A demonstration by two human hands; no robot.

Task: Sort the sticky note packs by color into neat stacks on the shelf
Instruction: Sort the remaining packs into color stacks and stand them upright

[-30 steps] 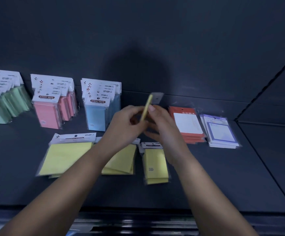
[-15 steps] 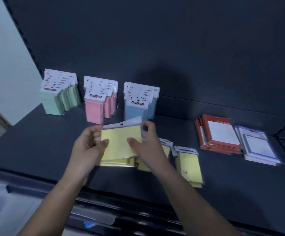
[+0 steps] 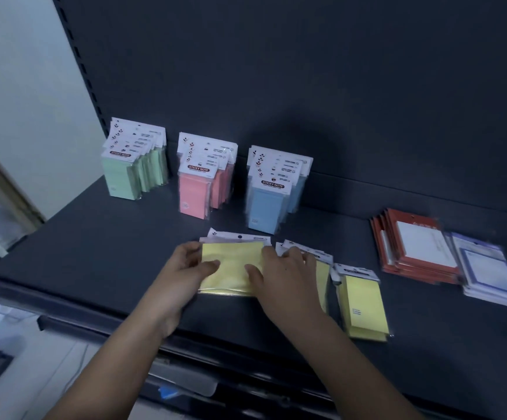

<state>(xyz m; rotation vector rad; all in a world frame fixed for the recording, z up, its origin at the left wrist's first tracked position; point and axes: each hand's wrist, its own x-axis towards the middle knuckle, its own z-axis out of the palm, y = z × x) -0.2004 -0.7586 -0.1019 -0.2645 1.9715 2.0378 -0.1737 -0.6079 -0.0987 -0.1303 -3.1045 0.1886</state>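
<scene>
Left hand: my left hand (image 3: 185,268) grips the wide yellow pack (image 3: 231,268) at its left edge, thumb on top.
Right hand: my right hand (image 3: 285,277) grips its right edge likewise.
Pack position: flat on a yellow pile near the shelf (image 3: 94,253) front edge.
Readable labels: "STICKY NOTE" on green packs (image 3: 122,177), pink packs (image 3: 193,192) and blue packs (image 3: 266,207), upright along the back edge.

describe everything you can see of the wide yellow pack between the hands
The wide yellow pack is a pale pad in clear wrap, with a white header card and dark hang hole at its far edge. It lies flat near the shelf front, atop more yellow packs. The left hand holds its left edge, the right hand its right edge, thumbs on top.
</scene>
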